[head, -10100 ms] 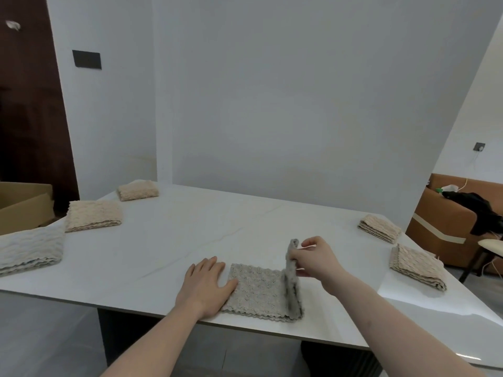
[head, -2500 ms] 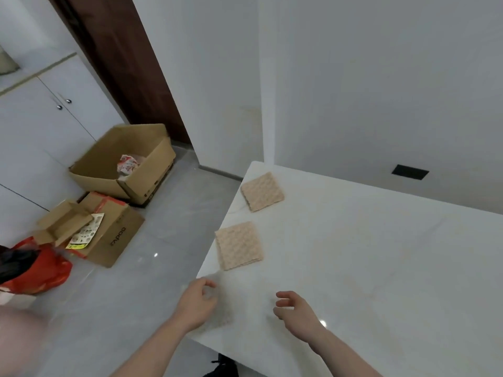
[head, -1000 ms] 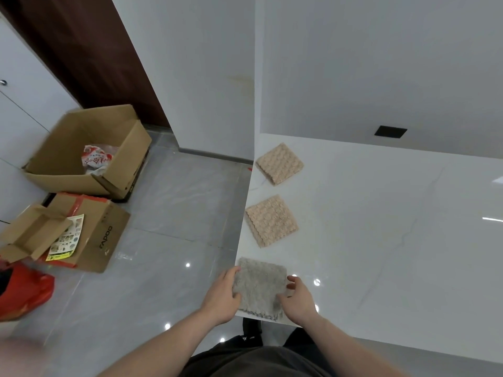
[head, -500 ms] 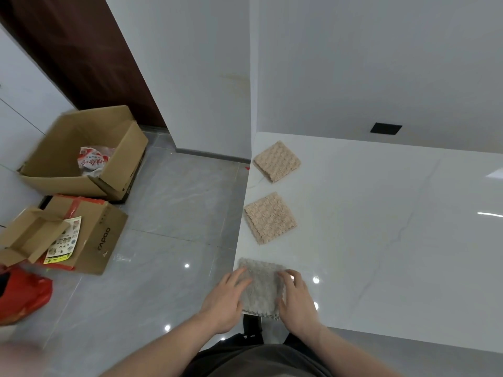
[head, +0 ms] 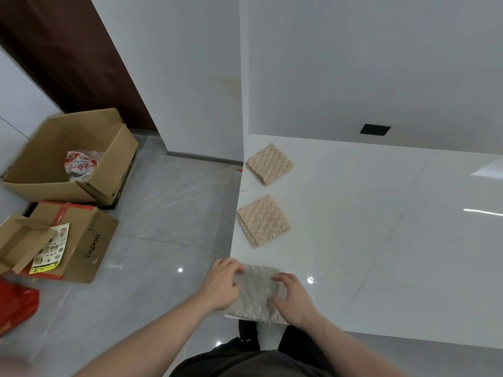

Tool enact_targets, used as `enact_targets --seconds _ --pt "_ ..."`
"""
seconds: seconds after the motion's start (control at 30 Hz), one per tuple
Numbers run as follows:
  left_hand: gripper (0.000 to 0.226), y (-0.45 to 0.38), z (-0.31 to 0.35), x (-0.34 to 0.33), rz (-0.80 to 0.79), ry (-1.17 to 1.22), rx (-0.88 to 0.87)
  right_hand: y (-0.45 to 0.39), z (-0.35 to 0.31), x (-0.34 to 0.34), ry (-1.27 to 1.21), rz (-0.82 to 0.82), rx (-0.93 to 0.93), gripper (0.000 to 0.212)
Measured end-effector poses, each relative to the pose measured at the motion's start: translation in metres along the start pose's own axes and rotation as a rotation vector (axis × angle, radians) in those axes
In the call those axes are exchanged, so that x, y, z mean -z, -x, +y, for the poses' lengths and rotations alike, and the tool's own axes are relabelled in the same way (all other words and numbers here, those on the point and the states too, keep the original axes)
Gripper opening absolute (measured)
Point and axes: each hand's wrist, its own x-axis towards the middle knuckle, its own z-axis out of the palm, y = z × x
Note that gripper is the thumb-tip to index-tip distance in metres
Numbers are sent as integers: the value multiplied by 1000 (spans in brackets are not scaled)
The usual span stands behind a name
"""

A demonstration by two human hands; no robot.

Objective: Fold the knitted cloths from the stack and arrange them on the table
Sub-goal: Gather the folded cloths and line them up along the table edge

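A folded grey knitted cloth (head: 255, 293) lies on the near left corner of the white marble table (head: 381, 240), its near edge at the table's rim. My left hand (head: 221, 287) grips its left side, fingers curled over the far left corner. On the right side, my right hand (head: 292, 297) holds the cloth with bent fingers, tips on the far right corner. Two folded beige knitted cloths lie along the left edge beyond it, one in the middle (head: 263, 220) and one farther back (head: 269, 163).
On the grey tiled floor to the left stand an open cardboard box (head: 68, 159) with a wrapper inside, a flatter taped box (head: 62, 240) and a red bag (head: 16, 303). White walls rise behind the table, with a dark door (head: 68, 50) at the far left.
Half a second ago both hands lay flatter on the grey cloth. Now their fingers are curled at its far corners, and the cloth sits in about the same place.
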Motion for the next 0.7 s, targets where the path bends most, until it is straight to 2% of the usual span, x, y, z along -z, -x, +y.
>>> enact_targets --seconds 0.07,0.2,0.33,0.53,0.7 --pt "36 -19 4 19 56 27 9 -5 -1 12 -84 14 -43 57" --pt "36 -62 15 53 112 63 63 -28 -5 38 -217 58 -127 62" --pt "41 -100 20 71 82 59 124 -55 -13 59 -338 103 -202 66" --pt "60 -133 19 80 -8 25 192 -87 -23 77 -414 65 -280 70" --pt "64 -157 17 80 -30 66 255 -112 -22 81 -483 41 -352 76"
